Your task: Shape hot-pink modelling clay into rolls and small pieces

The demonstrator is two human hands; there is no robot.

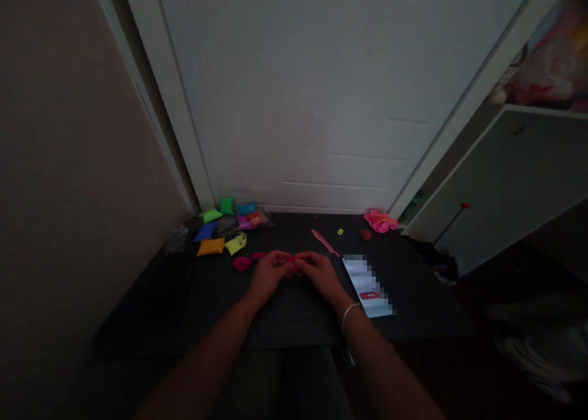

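Both of my hands meet over the front middle of a dark table (215, 310). Between the fingertips is a small piece of pink modelling clay (293, 264), mostly covered by the fingers. My left hand (271, 276) pinches it from the left, and my right hand (319, 276) pinches it from the right. Just left of my left hand lie a rounded lump of pink clay (242, 263) and a smaller pink piece (258, 256). Pink modelling tools (325, 242) rest beyond my right hand.
A lit phone (367, 285) lies right of my right hand. Several coloured clay packets (211, 247) sit at the back left. Farther right are a yellow bit (340, 231), a reddish-brown ball (365, 234) and a pink petalled object (380, 220). A white door (294, 89) rises behind the table.
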